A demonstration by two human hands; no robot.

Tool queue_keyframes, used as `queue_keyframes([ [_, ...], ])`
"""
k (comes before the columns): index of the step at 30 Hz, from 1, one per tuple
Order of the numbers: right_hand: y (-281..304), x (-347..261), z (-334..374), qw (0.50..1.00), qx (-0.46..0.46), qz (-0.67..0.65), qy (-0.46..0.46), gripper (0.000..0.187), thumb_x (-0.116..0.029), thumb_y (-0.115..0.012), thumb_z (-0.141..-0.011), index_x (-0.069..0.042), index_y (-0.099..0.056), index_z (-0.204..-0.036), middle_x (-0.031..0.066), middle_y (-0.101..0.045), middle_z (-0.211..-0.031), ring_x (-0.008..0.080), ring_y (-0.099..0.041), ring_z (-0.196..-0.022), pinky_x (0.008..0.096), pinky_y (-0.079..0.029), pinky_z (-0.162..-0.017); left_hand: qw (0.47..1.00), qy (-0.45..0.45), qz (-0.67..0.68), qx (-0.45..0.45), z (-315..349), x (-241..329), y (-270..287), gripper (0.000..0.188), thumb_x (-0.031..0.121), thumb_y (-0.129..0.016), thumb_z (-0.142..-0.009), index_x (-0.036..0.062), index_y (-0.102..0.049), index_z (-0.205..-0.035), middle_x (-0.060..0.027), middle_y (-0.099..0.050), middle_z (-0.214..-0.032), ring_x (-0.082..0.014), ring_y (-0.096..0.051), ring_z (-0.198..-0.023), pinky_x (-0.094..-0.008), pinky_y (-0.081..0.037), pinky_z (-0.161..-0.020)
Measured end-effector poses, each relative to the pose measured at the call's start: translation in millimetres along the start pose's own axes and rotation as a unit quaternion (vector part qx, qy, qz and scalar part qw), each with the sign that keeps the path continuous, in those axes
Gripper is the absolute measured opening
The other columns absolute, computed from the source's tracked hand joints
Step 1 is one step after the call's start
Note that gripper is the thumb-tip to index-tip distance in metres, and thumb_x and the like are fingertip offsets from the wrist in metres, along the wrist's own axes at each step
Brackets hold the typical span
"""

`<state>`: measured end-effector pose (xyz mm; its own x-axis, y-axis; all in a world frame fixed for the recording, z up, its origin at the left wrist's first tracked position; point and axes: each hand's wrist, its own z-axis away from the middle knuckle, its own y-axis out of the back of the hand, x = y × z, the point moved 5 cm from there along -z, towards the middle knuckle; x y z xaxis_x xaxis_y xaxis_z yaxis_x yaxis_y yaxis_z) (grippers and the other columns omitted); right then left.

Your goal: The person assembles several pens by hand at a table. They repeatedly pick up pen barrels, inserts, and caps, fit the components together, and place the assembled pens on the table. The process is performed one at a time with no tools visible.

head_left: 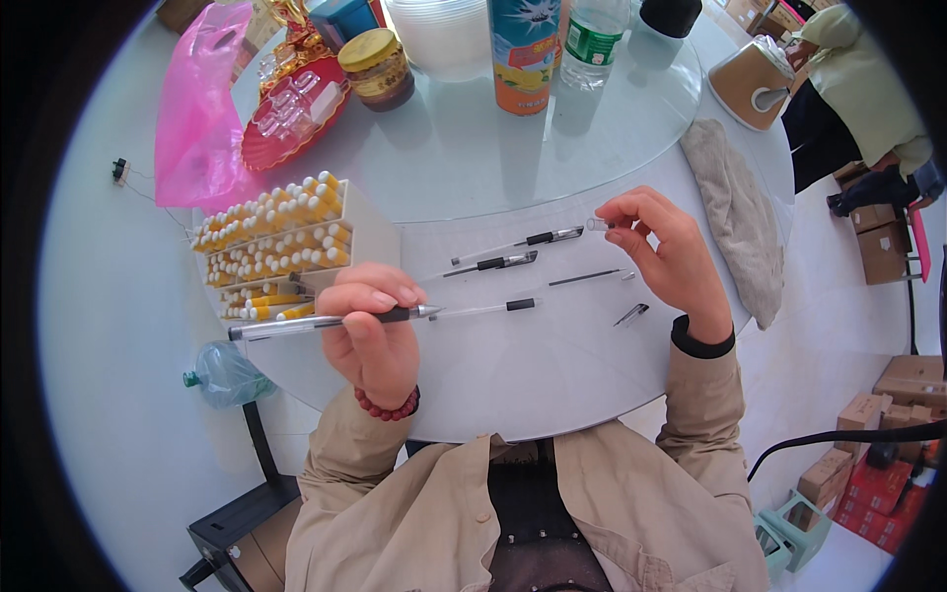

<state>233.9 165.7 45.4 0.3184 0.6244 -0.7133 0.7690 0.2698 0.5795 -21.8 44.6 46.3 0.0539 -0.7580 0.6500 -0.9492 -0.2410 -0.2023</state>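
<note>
Clear plastic and a black grip make up the pen (326, 321) that the left hand (373, 331) clasps level above the round white table (493, 385), fingers curled tight around it. Three more such pens (503, 261) lie on the table beyond it, plus one thin dark refill (584, 278) and one small dark clip piece (631, 314). The right hand (671, 252), raised past them, pinches a tiny clear cap (598, 225) between thumb and forefinger; its detail is hard to make out. A white box of yellow-capped pens (276, 242) sits left, its count unreadable.
</note>
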Motion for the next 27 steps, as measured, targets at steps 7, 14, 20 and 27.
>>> queue_keyframes([
  [7,0,-1,0,1.000,-0.017,-0.004,-0.018,0.025,0.008,-0.065,-0.082,-0.001,-0.062,-0.105,0.0076,-0.063,-0.096,0.0170,-0.064,-0.080,0.0274,-0.048,-0.063,0.999,0.037,-0.010,-0.015,2,-2,-2,0.028,0.029,-0.048,-0.103,0.0015,-0.050,-0.097,-0.0137,-0.057,-0.089,-0.0182,-0.057,-0.077,-0.0286,-0.048,-0.066],
  [14,-1,-1,1,1.000,-0.025,0.007,-0.017,0.030,0.009,-0.066,-0.080,-0.002,-0.062,-0.107,0.0068,-0.063,-0.095,0.0165,-0.064,-0.080,0.0273,-0.048,-0.064,0.995,0.082,0.019,-0.050,4,-8,-7,0.020,0.020,-0.052,-0.102,0.0000,-0.052,-0.105,-0.0148,-0.060,-0.095,-0.0160,-0.059,-0.079,-0.0263,-0.050,-0.066],
  [20,-2,-2,1,0.999,-0.027,0.001,-0.016,0.031,0.009,-0.066,-0.080,-0.003,-0.062,-0.108,0.0070,-0.063,-0.094,0.0170,-0.063,-0.080,0.0277,-0.049,-0.064,0.981,0.138,-0.024,-0.132,7,-19,-20,0.018,0.013,-0.058,-0.099,0.0003,-0.054,-0.111,-0.0149,-0.061,-0.102,-0.0229,-0.065,-0.093,-0.0295,-0.054,-0.072],
  [27,-7,-13,0,0.998,-0.055,-0.034,0.003,0.028,0.010,-0.062,-0.082,-0.003,-0.066,-0.106,0.0080,-0.062,-0.094,0.0194,-0.062,-0.080,0.0290,-0.050,-0.069,0.888,0.426,0.101,-0.142,24,-43,-33,0.016,0.008,-0.056,-0.098,0.0015,-0.057,-0.113,-0.0135,-0.064,-0.112,-0.0242,-0.064,-0.111,-0.0298,-0.056,-0.086],
])
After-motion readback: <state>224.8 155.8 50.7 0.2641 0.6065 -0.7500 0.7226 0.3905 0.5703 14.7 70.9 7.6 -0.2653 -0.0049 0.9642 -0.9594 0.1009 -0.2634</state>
